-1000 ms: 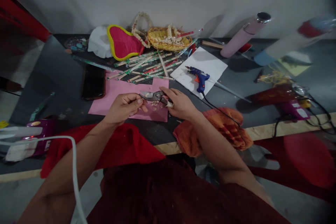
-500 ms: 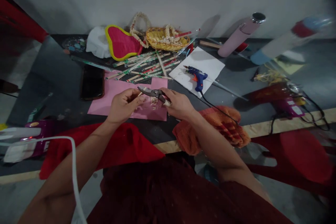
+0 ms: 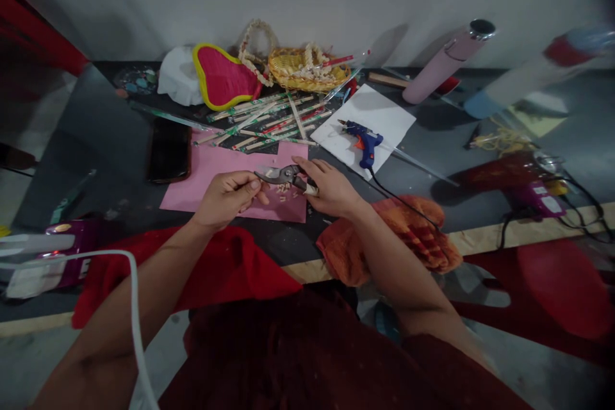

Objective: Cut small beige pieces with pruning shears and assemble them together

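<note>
right fingers (image 3: 313,170) grip pruners (image 3: 288,174) | left fingers (image 3: 247,189) beside blade tips (image 3: 265,173)

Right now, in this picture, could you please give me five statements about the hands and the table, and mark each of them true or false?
1. The right hand holds the pruning shears. True.
2. Small cut pieces lie on the pink paper. True.
3. The left hand holds the glue gun. False: the glue gun lies on the white sheet, and the left hand is close to the pruning shears.
4. The dark phone lies left of the glue gun. True.
5. The yellow basket is left of the pink-and-yellow piece. False: it is to its right.
</note>
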`<state>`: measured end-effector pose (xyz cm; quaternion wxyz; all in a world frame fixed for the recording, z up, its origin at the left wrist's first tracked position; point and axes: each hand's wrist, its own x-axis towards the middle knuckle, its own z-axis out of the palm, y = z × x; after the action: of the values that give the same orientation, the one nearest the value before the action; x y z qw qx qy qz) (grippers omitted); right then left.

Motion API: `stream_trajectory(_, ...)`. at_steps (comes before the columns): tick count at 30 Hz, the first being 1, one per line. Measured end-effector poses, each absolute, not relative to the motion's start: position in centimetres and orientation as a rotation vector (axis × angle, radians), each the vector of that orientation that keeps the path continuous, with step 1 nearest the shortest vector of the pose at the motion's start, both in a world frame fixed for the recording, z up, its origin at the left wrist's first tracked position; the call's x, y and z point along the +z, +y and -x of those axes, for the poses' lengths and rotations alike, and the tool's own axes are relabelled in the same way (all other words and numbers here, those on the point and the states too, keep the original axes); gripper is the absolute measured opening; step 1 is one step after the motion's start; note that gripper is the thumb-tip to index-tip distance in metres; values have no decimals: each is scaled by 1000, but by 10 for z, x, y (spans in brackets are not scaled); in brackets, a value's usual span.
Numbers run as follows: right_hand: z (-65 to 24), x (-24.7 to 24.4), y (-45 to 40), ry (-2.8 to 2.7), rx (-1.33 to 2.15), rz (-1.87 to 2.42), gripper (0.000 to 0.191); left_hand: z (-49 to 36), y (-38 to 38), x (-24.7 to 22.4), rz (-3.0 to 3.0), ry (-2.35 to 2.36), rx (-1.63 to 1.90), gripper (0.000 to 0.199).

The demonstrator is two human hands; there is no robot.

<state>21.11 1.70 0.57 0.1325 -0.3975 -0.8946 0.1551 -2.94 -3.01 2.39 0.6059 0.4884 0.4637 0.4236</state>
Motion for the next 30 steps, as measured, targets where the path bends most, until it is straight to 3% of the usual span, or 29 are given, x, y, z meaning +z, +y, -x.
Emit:
stream_trajectory(7, -210, 6, 16, -2586, 471, 1121, 74, 27, -32, 27, -1051, 1020, 955, 28)
stream_trajectory(20, -200, 19, 2, -2598, 388, 1325, 50, 27, -31, 29, -1063, 1077, 976, 28)
stream_trajectory(30, -212, 3, 18, -2577, 386, 1153, 63, 22, -31, 30, -1340, 1269, 988, 19)
